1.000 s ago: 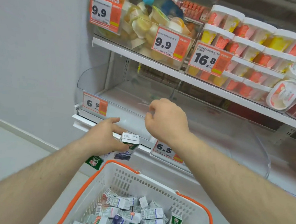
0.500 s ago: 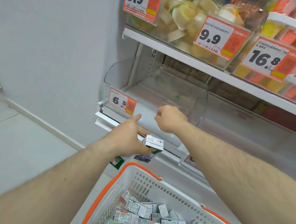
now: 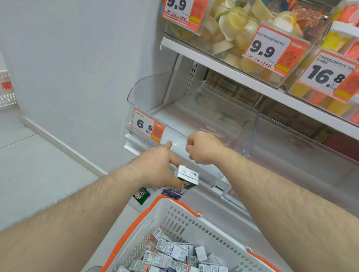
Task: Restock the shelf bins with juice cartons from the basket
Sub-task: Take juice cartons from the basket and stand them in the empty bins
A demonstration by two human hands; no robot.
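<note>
My left hand (image 3: 158,170) grips a small white juice carton (image 3: 186,177) with a green lower face, tilted, just below the front lip of the clear shelf bin (image 3: 198,115); that bin is transparent, curved at its left wall, marked 6.5 at the front; beneath my arms the white basket (image 3: 179,219) with orange rim holds a loose heap of cartons (image 3: 183,265) lying at all angles, mostly white, some green or purple.

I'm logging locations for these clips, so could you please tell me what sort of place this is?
Most likely a grocery or convenience store aisle: orange price tags clipped to clear shelf bins, packaged fruit cups on the shelf above, and a shopping basket full of juice cartons.
</note>
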